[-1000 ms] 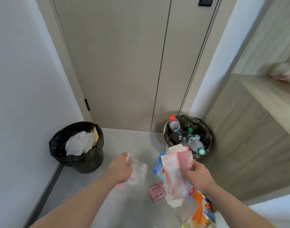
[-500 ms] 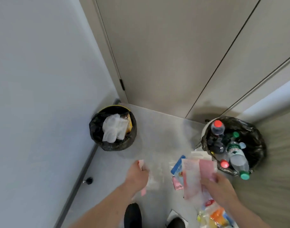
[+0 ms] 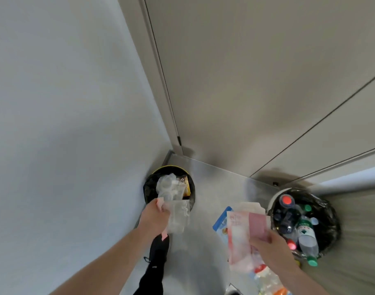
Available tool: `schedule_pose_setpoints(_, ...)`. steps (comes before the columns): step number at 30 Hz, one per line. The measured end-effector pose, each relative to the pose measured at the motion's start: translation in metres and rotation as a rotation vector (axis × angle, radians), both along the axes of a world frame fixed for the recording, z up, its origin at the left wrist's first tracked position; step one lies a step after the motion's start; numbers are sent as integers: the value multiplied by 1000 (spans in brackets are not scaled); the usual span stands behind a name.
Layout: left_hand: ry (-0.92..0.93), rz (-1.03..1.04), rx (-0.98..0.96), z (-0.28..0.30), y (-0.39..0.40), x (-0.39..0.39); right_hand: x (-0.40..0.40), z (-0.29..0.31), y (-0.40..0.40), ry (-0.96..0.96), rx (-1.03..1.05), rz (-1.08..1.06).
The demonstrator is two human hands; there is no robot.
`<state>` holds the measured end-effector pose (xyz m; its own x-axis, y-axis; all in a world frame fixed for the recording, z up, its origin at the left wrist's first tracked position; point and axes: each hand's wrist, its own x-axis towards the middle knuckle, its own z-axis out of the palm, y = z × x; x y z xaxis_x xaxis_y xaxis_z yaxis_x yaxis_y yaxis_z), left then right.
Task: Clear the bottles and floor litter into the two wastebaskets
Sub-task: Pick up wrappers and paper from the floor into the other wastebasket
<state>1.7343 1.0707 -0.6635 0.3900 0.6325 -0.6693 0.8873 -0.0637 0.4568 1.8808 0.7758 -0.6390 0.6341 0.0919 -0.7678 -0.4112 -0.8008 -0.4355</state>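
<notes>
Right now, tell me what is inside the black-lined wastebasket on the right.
The right black-lined wastebasket holds plastic bottles: a dark red-capped bottle, a clear green-capped bottle and others. Anything beneath them is covered, and the right hand hides the near rim.

Bright even light, soft shadows, motion blur, wide-angle distortion

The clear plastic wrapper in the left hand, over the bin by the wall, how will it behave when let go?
The clear plastic wrapper looks thin and see-through, so probably very light and floppy. Pinched at one edge by the left hand, it hangs limp. Released, it may flutter and could miss the black-lined wastebasket, which already looks full.
</notes>
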Motion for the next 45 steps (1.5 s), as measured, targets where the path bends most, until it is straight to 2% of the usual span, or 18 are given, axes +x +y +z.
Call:
schedule_pose_setpoints(7,45,-110,-130,-39,63,22,-15,-19,66,33,-71,-106)
schedule_pose_setpoints(14,71,-185,-182,-86,115,43,-40,-41,123,55,-42,-212)
schedule_pose_setpoints(19,151,-124,-241,-116,138,42,-52,-66,142,104,-51,-198)
schedule_pose_setpoints(28,245,-319,-155,-117,168,11,-65,-105,163,173,-74,-237)
schedule_pose_setpoints(37,181,-461,-26,-107,182,8,-51,-140,243,184,16,-280)
schedule_pose_setpoints(41,171,-474,10,-105,178,12,-56,-144,259,271,17,-186)
schedule_pose_setpoints(45,199,-574,8,-104,169,13,-69,-132,244,254,-23,-124)
